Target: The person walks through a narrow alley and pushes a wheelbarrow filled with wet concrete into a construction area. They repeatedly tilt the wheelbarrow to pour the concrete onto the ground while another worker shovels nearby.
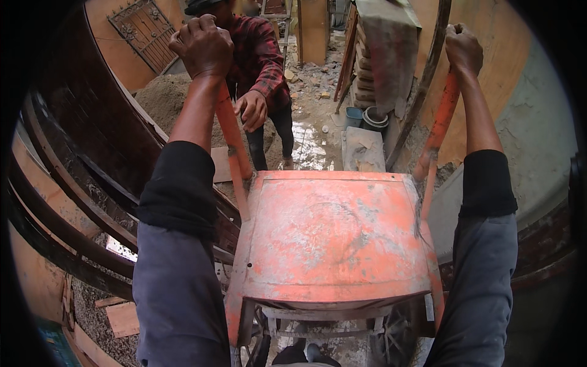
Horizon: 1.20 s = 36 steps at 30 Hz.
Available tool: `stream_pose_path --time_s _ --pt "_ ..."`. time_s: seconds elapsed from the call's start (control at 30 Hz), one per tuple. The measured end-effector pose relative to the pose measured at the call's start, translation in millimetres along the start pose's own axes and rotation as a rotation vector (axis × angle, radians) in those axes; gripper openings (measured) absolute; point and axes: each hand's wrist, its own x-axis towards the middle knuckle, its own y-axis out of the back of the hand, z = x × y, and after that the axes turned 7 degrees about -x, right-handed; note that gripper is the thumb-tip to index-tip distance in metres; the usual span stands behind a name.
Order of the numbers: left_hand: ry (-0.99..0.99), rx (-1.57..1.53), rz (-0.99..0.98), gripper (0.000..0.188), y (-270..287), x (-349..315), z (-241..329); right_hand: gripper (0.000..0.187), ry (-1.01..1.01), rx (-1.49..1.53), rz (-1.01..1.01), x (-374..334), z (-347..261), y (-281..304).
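Left grip [202,49], right grip [464,49] each clenched on orange cart handles [232,131], splayed past the panel's [336,238] far corners; neither nearer.

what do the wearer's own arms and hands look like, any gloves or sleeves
The left sleeve and right sleeve are dull grey-blue fabric, each ending in a wide black band partway along the forearm. Beyond that the forearms are bare. The left hand and right hand are ungloved, and no wristwatch shows on either wrist.
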Motion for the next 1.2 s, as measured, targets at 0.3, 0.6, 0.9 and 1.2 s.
stream_pose_path --time_s 0.3,0.6,0.9,1.2 --pt "-0.234 -0.111 0.034 0.058 118.5 14.4 2.3 0.032 -0.039 0.059 0.051 -24.1 0.8 99.7" --pt "-0.196 -0.265 0.05 0.04 273.8 0.1 -23.3 0.026 -0.082 0.266 0.199 -87.1 -9.8 250.5" --pt "0.15 -0.763 0.277 0.044 399.1 -18.4 -57.2 0.018 -0.249 0.725 0.115 -150.8 -8.9 385.0" --pt "0.503 -1.101 0.141 0.041 498.2 -46.4 -75.9 0.014 -0.26 0.88 0.154 -203.5 6.7 472.3"
